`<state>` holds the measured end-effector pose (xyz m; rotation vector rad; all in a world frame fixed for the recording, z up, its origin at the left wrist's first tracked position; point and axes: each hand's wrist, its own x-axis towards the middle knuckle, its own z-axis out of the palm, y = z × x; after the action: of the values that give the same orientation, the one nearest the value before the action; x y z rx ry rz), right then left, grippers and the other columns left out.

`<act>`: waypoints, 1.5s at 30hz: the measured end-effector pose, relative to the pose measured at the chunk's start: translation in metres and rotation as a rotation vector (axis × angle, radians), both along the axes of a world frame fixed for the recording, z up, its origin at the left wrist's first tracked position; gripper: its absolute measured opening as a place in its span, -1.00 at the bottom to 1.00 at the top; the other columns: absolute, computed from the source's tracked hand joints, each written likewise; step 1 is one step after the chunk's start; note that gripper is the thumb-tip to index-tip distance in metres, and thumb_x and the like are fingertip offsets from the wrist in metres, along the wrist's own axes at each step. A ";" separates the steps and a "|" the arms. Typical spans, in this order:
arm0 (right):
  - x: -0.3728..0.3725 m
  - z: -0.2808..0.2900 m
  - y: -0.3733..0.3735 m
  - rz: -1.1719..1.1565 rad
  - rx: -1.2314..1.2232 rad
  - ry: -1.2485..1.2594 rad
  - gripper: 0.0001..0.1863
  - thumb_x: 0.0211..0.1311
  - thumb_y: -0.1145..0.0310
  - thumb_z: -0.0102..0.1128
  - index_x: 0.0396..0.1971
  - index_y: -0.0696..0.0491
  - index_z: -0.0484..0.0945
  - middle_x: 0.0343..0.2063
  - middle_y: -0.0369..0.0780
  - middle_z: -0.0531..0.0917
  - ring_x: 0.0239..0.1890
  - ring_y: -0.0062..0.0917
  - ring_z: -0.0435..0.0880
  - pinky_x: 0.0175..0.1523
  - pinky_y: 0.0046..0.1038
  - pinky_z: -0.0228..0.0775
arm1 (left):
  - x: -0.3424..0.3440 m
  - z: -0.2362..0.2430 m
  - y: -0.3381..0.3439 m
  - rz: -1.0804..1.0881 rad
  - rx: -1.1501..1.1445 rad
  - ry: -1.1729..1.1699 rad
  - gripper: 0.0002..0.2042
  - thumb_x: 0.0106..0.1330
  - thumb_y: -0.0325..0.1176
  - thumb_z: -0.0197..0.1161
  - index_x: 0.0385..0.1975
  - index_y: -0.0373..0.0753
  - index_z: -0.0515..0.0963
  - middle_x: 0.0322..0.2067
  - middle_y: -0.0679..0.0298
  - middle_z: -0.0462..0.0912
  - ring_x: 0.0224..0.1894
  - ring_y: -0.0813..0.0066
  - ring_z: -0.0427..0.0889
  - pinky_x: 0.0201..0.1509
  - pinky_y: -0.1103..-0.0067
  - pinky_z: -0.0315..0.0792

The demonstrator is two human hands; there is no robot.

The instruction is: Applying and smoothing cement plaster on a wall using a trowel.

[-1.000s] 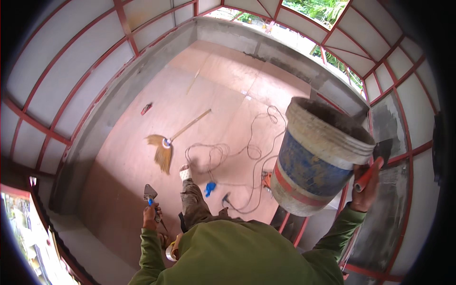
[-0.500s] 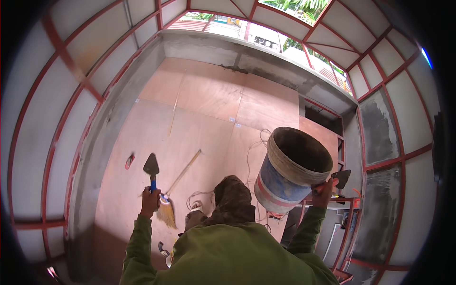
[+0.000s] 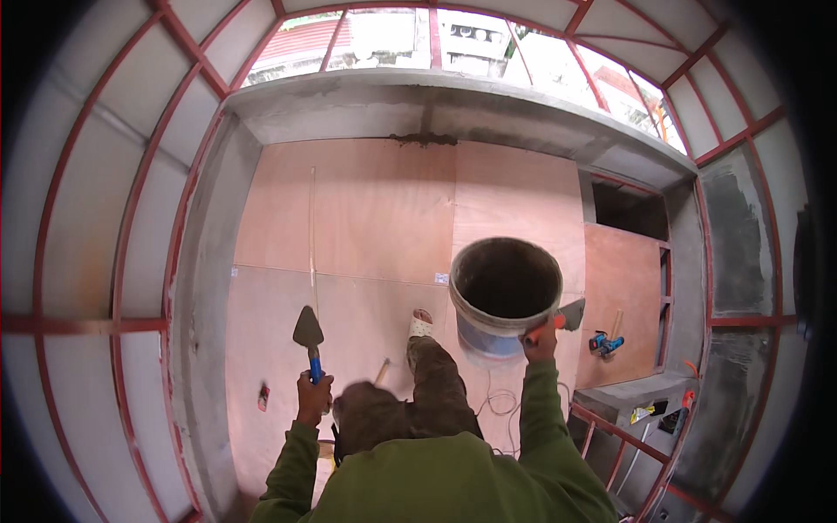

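Observation:
My left hand [image 3: 314, 392] grips a pointed trowel [image 3: 309, 328] by its blue handle, blade pointing forward over the pale pinkish board floor. My right hand [image 3: 539, 338] is closed on a red-handled trowel [image 3: 569, 314] together with the rim of a large dirty plastic bucket [image 3: 497, 336], white with a blue band, which hangs ahead of me, right of centre. The bucket's dark inside shows from above; what it contains is hard to make out. One foot [image 3: 420, 322] in a white slipper is out in front, left of the bucket.
A low concrete ledge [image 3: 349, 109] runs along the far side, with a dark floor opening [image 3: 632, 209] at the right. A blue power tool [image 3: 606, 343], loose cables [image 3: 500, 404], a small red object [image 3: 263, 397] and a concrete step [image 3: 602, 403] are about me. Red-framed panels line both sides.
I have stepped forward, nearer the far ledge. The bucket has come lower and leftward toward the middle of the view, and the broom has passed mostly out of sight beneath my body.

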<state>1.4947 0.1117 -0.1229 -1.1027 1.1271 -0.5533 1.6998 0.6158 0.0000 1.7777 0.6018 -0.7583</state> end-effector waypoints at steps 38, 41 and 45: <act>0.410 -0.172 0.037 -0.517 -0.256 1.183 -0.64 0.31 0.18 0.25 -0.22 0.20 0.46 -0.52 -0.03 0.59 -0.46 -0.15 0.61 -0.32 -0.20 0.42 | 0.516 -0.382 -0.488 -1.111 -0.074 -0.054 -0.50 0.19 -0.33 0.50 -0.04 -0.53 0.43 -0.17 0.08 0.64 -0.30 0.50 0.65 -0.17 0.55 0.56; 0.436 -0.126 0.078 -0.281 0.033 0.874 -0.58 0.27 0.22 0.30 -0.03 0.12 0.38 -0.50 -0.03 0.60 -0.40 -0.13 0.64 -0.25 -0.19 0.45 | 0.514 -0.390 -0.494 -1.052 -0.189 -0.053 -0.51 0.20 -0.38 0.49 -0.03 -0.51 0.38 -0.16 0.04 0.65 -0.30 0.47 0.65 -0.28 0.57 0.58; 0.443 -0.176 0.056 0.073 0.114 0.812 -0.60 0.31 0.18 0.24 -0.01 0.11 0.43 -0.36 0.09 0.66 -0.28 0.03 0.67 -0.22 -0.16 0.48 | 0.513 -0.398 -0.510 -1.098 -0.193 -0.001 -0.52 0.21 -0.35 0.49 -0.02 -0.47 0.42 -0.12 0.05 0.66 -0.28 0.45 0.65 -0.15 0.53 0.58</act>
<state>1.9381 0.1676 -0.2988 -1.2991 1.7756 0.0481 2.2125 0.1057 -0.3984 1.8494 -0.5262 -1.4700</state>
